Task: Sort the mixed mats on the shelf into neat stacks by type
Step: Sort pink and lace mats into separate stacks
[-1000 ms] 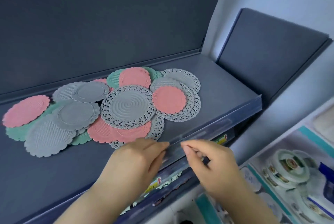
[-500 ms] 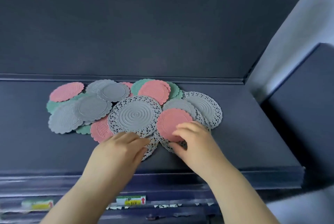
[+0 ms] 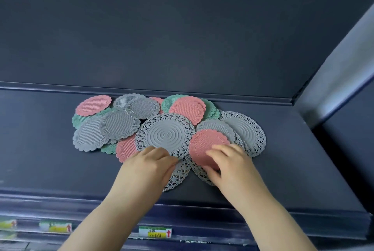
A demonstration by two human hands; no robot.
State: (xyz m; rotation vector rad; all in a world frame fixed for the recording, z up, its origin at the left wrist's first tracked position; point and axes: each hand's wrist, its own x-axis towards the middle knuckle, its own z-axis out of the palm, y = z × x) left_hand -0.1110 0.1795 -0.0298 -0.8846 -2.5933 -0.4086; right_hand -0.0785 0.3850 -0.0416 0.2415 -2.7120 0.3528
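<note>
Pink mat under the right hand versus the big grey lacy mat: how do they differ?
The pink mat is smaller with a solid scalloped rim; the grey lacy mat is larger with an openwork border. The pink mat shows fine ribbing, the grey lacy mat concentric rings. Both are round, textured mats.

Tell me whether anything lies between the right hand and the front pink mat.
Nothing visible does: the right hand touches the pink mat, fingers on top, thumb at its near edge. It lies uppermost over grey lace mats.
</note>
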